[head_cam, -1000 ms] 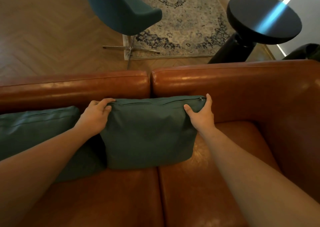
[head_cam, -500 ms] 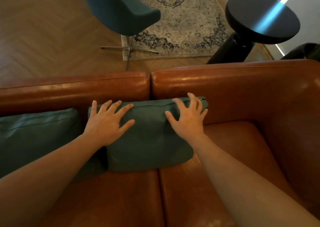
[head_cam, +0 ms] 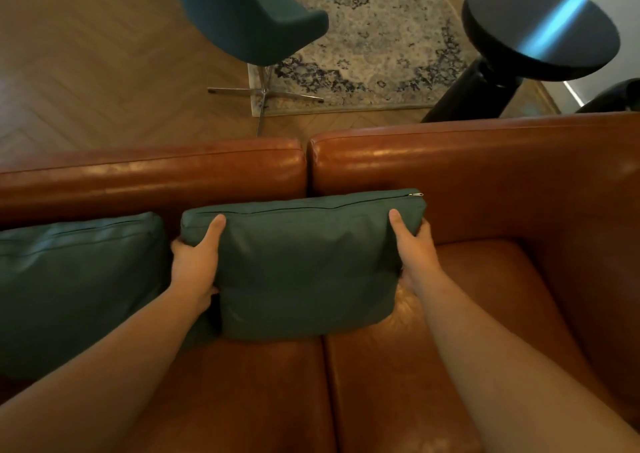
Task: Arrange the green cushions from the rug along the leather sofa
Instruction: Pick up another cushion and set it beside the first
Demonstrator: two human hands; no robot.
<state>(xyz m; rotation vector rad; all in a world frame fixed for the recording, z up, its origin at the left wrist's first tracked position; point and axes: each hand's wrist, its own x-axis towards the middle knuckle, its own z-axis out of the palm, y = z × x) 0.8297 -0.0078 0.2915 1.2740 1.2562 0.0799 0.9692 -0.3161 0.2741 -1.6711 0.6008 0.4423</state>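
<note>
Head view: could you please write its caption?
Left hand and right hand grip the green cushion by its sides against the leather sofa, beside a second cushion.

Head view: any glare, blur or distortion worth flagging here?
Head view: dim warm light; soft glare streaks along the leather sofa backrest and seat; a bright blue-white streak across the black round table; wide-angle stretching toward the edges; the green cushion looks sharp, no motion blur.

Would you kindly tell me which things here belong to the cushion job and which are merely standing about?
Job: middle green cushion, gripped by left hand and right hand; other green cushion; leather sofa; rug.
Standing about: teal chair; black round table.
</note>
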